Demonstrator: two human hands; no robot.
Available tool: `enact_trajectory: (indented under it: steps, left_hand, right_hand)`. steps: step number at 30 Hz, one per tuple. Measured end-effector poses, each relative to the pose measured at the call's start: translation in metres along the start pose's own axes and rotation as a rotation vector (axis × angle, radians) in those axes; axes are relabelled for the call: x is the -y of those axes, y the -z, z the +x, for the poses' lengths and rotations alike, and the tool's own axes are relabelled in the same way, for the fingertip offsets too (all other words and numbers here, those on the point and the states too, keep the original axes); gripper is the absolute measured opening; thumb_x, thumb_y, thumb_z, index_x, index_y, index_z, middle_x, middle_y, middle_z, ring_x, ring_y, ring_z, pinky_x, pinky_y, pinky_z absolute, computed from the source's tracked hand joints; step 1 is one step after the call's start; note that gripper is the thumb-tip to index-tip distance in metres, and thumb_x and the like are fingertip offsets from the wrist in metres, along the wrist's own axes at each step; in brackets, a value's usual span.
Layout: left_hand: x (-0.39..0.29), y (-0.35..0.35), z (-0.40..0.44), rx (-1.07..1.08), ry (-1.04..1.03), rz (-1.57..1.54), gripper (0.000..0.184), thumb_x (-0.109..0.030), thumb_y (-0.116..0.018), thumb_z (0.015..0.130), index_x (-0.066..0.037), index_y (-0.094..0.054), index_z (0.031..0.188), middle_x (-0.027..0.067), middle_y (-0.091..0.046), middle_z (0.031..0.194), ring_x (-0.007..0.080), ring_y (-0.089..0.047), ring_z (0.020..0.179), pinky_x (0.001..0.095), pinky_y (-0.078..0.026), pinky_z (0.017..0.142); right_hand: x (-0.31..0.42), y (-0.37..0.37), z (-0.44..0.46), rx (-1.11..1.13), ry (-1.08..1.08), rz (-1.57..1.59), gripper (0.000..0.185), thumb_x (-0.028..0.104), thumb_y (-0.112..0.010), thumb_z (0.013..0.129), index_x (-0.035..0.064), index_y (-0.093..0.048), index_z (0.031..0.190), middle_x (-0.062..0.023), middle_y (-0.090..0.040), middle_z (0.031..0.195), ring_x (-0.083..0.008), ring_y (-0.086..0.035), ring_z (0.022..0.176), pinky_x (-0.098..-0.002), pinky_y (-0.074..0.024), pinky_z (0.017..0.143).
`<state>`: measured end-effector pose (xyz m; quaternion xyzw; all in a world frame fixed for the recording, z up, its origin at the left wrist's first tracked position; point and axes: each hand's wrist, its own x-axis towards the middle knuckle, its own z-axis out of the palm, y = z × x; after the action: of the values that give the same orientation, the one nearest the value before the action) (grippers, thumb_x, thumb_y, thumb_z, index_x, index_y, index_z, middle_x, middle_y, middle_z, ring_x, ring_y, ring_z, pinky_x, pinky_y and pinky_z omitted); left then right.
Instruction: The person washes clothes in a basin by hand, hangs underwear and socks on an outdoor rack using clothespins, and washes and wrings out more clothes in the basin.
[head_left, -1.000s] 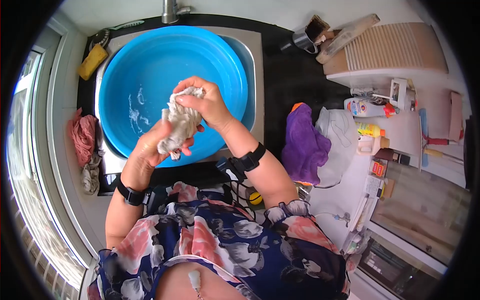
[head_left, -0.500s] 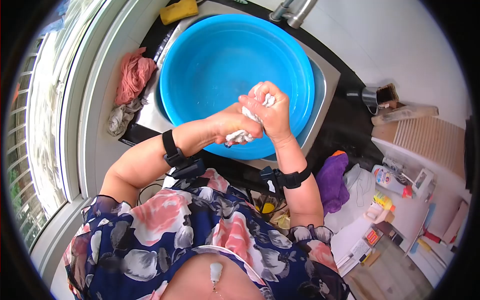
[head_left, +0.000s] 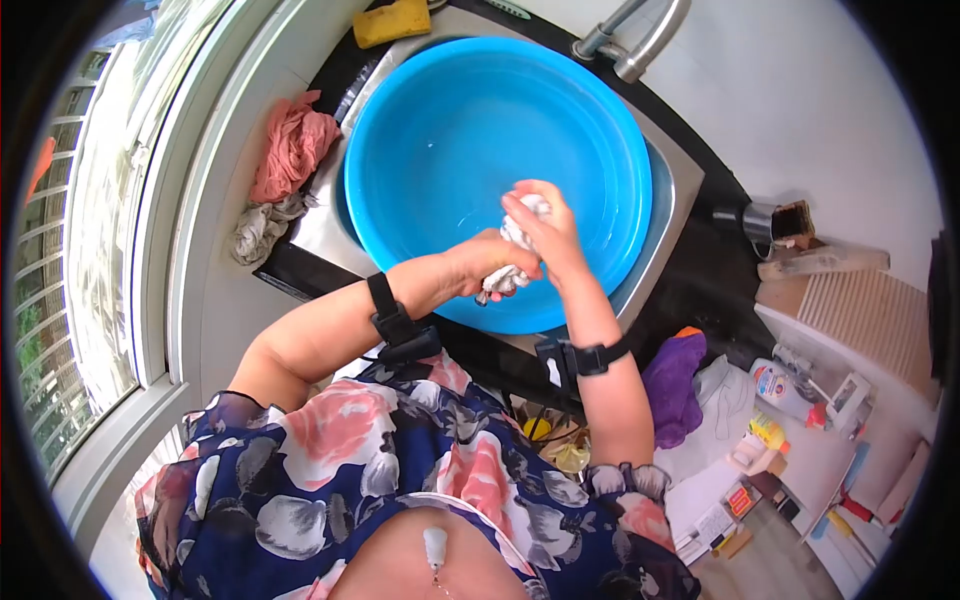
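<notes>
A white cloth (head_left: 515, 235), bunched and twisted, is held between both hands over the near part of a blue basin (head_left: 362, 215). My left hand (head_left: 485, 260) is closed around its lower end, and a bit of cloth pokes out below the fist. Higher up and to the right, my right hand (head_left: 549, 230) grips the upper end, its thumb lying across the cloth and its fingers a little loosened. Shallow water seems to lie in the basin, which sits in a steel sink (head_left: 672, 190).
Left of the sink lie a pink cloth (head_left: 292, 148) and a greyish cloth (head_left: 262, 230). A yellow sponge (head_left: 391, 23) and a faucet (head_left: 640, 55) are at the back. On the right are a purple cloth (head_left: 673, 388), a metal mug (head_left: 762, 222) and a white bottle (head_left: 782, 390).
My right hand's grip has loosened, its fingers straighter around the cloth. The whole view has shifted, so the basin and hands appear slightly further right and lower.
</notes>
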<state>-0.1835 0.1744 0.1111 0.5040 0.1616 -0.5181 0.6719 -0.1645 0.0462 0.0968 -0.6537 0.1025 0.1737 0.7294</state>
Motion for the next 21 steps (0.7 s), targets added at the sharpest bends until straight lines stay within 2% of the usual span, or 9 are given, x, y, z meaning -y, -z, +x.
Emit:
enact_trajectory:
  steps: [1, 4, 6, 8, 11, 13, 15, 17, 21]
  left_hand:
    - [0.002, 0.004, -0.003, -0.02, -0.067, 0.015, 0.027, -0.022, -0.071, 0.066, -0.003, -0.059, 0.081, 0.0051, -0.056, 0.061, 0.0159, -0.056, 0.049, 0.0287, -0.042, 0.038]
    - [0.008, 0.007, 0.004, -0.213, -0.452, 0.391, 0.033, -0.027, -0.071, 0.07, 0.0, -0.059, 0.084, 0.0074, -0.058, 0.067, 0.0228, -0.06, 0.057, 0.0359, -0.051, 0.051]
    - [0.017, -0.006, 0.019, -0.271, -0.605, 0.972, 0.052, -0.03, -0.075, 0.069, 0.004, -0.057, 0.103, 0.0176, -0.063, 0.094, 0.032, -0.064, 0.079, 0.0403, -0.053, 0.075]
    - [0.01, -0.023, 0.004, -0.214, -0.504, 0.928, 0.077, -0.031, -0.081, 0.065, 0.003, -0.046, 0.126, 0.0262, -0.053, 0.122, 0.0378, -0.059, 0.102, 0.0411, -0.048, 0.089]
    - [-0.006, -0.025, -0.024, -0.029, -0.566, 0.655, 0.091, -0.031, -0.082, 0.066, -0.001, -0.035, 0.138, 0.0283, -0.045, 0.133, 0.0407, -0.052, 0.114, 0.0426, -0.045, 0.095]
    - [-0.01, 0.007, -0.029, -0.391, -1.017, 0.916, 0.082, -0.031, -0.08, 0.071, -0.002, -0.04, 0.136, 0.0262, -0.049, 0.129, 0.0406, -0.05, 0.116, 0.0456, -0.042, 0.098]
    - [-0.03, 0.058, -0.057, -0.937, -1.084, 1.103, 0.061, -0.025, -0.079, 0.069, -0.001, -0.055, 0.12, 0.0214, -0.053, 0.125, 0.0381, -0.05, 0.116, 0.0452, -0.043, 0.096]
    - [-0.047, 0.104, -0.1, -1.502, -0.944, 1.233, 0.054, -0.017, -0.077, 0.065, -0.004, -0.059, 0.114, 0.018, -0.055, 0.117, 0.0359, -0.053, 0.107, 0.0458, -0.044, 0.089]
    - [-0.014, 0.192, -0.101, -1.753, -0.422, 1.489, 0.065, -0.025, -0.074, 0.07, -0.005, -0.047, 0.126, 0.017, -0.052, 0.112, 0.0331, -0.055, 0.099, 0.0478, -0.041, 0.089]
  right_hand:
    - [-0.001, 0.012, -0.006, -0.025, 0.046, -0.106, 0.064, 0.024, -0.079, 0.077, 0.0038, -0.046, 0.128, -0.0127, -0.055, 0.119, -0.0208, -0.053, 0.111, -0.0321, -0.0453, 0.091]
    - [-0.008, 0.019, -0.033, -0.09, 0.018, 0.007, 0.069, 0.021, -0.076, 0.079, 0.0022, -0.041, 0.135, -0.0146, -0.052, 0.127, -0.0241, -0.05, 0.119, -0.0355, -0.0428, 0.097]
    - [-0.01, 0.012, -0.048, -0.037, 0.065, 0.001, 0.067, 0.019, -0.075, 0.08, 0.0012, -0.041, 0.136, -0.0143, -0.052, 0.127, -0.0241, -0.051, 0.117, -0.0354, -0.0437, 0.097]
    - [-0.006, 0.014, -0.054, -0.311, 0.042, 0.221, 0.06, 0.01, -0.071, 0.081, -0.0004, -0.044, 0.133, -0.0134, -0.055, 0.123, -0.0233, -0.056, 0.111, -0.0334, -0.0463, 0.094]
    - [-0.004, 0.055, -0.055, -0.432, 0.059, 0.287, 0.051, -0.001, -0.065, 0.079, -0.0025, -0.049, 0.128, -0.0128, -0.059, 0.117, -0.0232, -0.061, 0.101, -0.0328, -0.0512, 0.087]
    - [0.002, 0.091, -0.063, -0.518, 0.105, 0.257, 0.05, -0.003, -0.064, 0.078, -0.0029, -0.05, 0.127, -0.0134, -0.059, 0.115, -0.0239, -0.062, 0.099, -0.0339, -0.0527, 0.085]
    - [0.011, 0.126, -0.075, -0.615, 0.211, 0.128, 0.05, -0.002, -0.064, 0.078, -0.0029, -0.051, 0.126, -0.0144, -0.059, 0.115, -0.0244, -0.062, 0.099, -0.0345, -0.0525, 0.086]
    - [0.013, 0.169, -0.087, -0.708, 0.285, -0.109, 0.052, 0.0, -0.065, 0.076, -0.003, -0.052, 0.125, -0.0151, -0.06, 0.116, -0.0251, -0.061, 0.102, -0.0354, -0.0506, 0.089]
    - [-0.014, 0.249, -0.087, -0.905, 0.271, -0.627, 0.062, 0.013, -0.07, 0.07, -0.0002, -0.052, 0.127, -0.0182, -0.059, 0.123, -0.0306, -0.06, 0.108, -0.0385, -0.0452, 0.095]
